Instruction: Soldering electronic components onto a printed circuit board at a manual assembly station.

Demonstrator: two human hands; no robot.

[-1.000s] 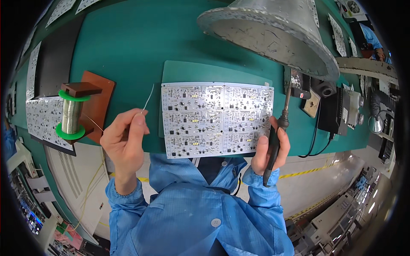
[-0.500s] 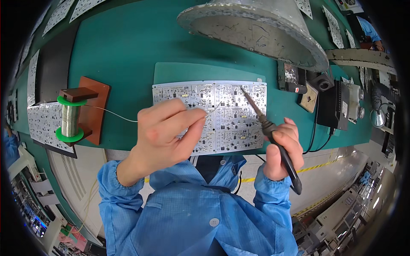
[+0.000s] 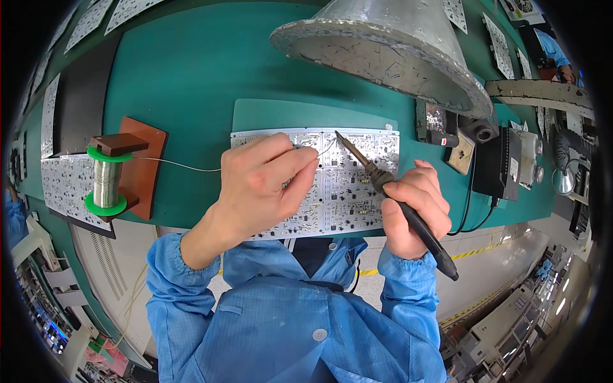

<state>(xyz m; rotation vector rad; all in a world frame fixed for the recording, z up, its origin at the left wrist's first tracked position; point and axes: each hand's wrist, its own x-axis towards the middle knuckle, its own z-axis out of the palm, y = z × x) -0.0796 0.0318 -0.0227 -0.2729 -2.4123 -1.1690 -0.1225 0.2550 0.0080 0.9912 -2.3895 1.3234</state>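
Over the last half second, the tip of the soldering iron (image 3: 424,235) has moved left across the circuit board (image 3: 357,191), from its right half to near the middle seam by the far edge. The left hand (image 3: 265,182) has shifted a little to the right, and a second ago it was off to the left of the board.

Now the left hand is closed, thumb and forefinger pinching the thin wire (image 3: 191,168); the wire's free end pokes out past the fingertips, close to the iron's tip. Whether the two touch is too small to tell. The right hand (image 3: 415,214) is curled around the iron's black handle, which slants down to the right.

The board lies flat on a green sheet (image 3: 313,113) on the green surface (image 3: 191,76), its left part partly hidden under the left hand. On the left, the wire runs back to a spool (image 3: 105,182) with green rims, upright on a brown stand (image 3: 143,169). A wide metal hood (image 3: 396,57) hangs beyond the board. To the right are a small sponge tray (image 3: 460,155) and a black box (image 3: 498,165).
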